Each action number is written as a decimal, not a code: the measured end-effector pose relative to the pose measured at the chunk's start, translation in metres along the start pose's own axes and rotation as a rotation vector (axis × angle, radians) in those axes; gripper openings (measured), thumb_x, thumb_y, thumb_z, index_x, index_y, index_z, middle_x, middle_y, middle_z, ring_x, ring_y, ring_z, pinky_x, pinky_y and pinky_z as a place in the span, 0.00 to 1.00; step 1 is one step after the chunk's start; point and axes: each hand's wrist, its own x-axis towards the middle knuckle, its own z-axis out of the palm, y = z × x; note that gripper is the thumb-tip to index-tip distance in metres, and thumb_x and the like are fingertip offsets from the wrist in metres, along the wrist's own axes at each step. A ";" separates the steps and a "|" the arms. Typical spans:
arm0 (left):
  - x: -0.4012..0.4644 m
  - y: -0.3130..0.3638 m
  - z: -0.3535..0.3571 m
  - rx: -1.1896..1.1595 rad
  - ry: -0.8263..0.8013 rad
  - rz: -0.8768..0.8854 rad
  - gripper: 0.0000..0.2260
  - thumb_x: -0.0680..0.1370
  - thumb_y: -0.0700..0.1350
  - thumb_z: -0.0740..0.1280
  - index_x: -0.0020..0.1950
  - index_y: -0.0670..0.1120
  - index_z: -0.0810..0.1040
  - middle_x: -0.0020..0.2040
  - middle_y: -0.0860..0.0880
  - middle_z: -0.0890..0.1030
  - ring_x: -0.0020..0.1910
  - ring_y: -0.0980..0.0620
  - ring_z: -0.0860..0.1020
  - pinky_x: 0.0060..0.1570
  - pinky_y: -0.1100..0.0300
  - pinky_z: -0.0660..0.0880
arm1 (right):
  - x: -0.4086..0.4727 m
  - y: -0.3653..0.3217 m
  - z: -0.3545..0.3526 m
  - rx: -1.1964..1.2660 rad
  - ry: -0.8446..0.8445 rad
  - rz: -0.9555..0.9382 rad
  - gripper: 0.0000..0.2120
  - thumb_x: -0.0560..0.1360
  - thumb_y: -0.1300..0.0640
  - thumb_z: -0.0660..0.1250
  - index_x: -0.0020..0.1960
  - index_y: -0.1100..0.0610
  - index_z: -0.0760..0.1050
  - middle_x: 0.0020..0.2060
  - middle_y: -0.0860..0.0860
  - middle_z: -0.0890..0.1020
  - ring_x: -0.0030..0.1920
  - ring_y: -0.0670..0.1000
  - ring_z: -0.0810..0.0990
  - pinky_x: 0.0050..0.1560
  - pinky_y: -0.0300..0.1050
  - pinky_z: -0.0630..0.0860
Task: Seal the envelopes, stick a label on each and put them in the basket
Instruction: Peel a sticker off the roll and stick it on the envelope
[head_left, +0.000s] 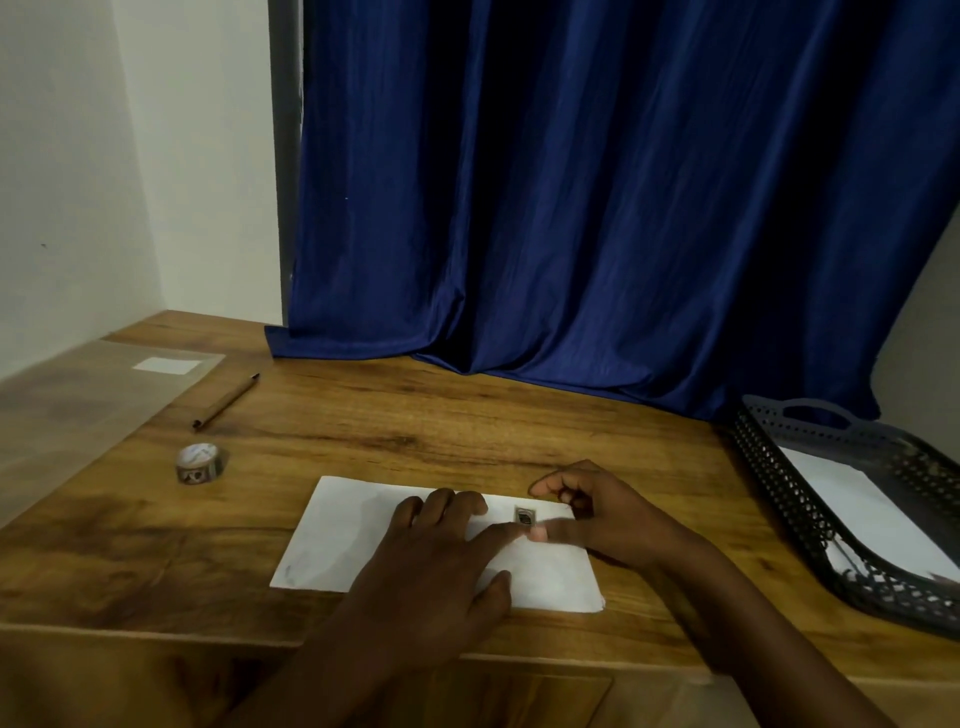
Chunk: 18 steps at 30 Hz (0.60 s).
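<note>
A white envelope (332, 540) lies flat on the wooden table (467, 431) near the front edge. My left hand (436, 566) rests flat on its middle, fingers spread, pressing it down. My right hand (592, 514) is at the envelope's right part, index finger stretched left and touching the paper just below a small dark label (523, 516) stuck there. At the right stands a dark perforated basket (779, 499) with a white envelope (862, 499) lying in it.
A small roll of patterned tape (200, 462) stands left of the envelope. A brown pen (226, 401) lies behind it. A clear plastic sheet with a white label (167, 365) covers the far left. A blue curtain (571, 208) hangs onto the table's back.
</note>
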 end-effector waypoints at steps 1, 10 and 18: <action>0.000 0.000 0.000 -0.003 -0.002 -0.001 0.28 0.78 0.67 0.44 0.79 0.64 0.55 0.76 0.55 0.59 0.75 0.53 0.56 0.74 0.48 0.55 | 0.002 -0.001 -0.001 0.053 0.009 0.023 0.20 0.66 0.43 0.80 0.56 0.45 0.82 0.53 0.48 0.80 0.51 0.43 0.79 0.47 0.30 0.76; -0.001 0.001 -0.003 -0.020 -0.019 -0.004 0.30 0.77 0.67 0.41 0.80 0.65 0.53 0.77 0.55 0.58 0.75 0.54 0.54 0.75 0.49 0.53 | 0.023 -0.003 0.005 -0.074 0.049 0.106 0.21 0.61 0.42 0.82 0.50 0.44 0.79 0.42 0.45 0.78 0.40 0.43 0.75 0.40 0.41 0.73; 0.000 0.000 0.002 -0.004 -0.008 -0.007 0.29 0.77 0.67 0.43 0.79 0.65 0.55 0.76 0.55 0.59 0.75 0.53 0.56 0.75 0.49 0.54 | 0.032 -0.004 0.007 -0.009 0.114 0.177 0.13 0.67 0.43 0.79 0.46 0.48 0.80 0.37 0.45 0.80 0.37 0.43 0.77 0.37 0.40 0.74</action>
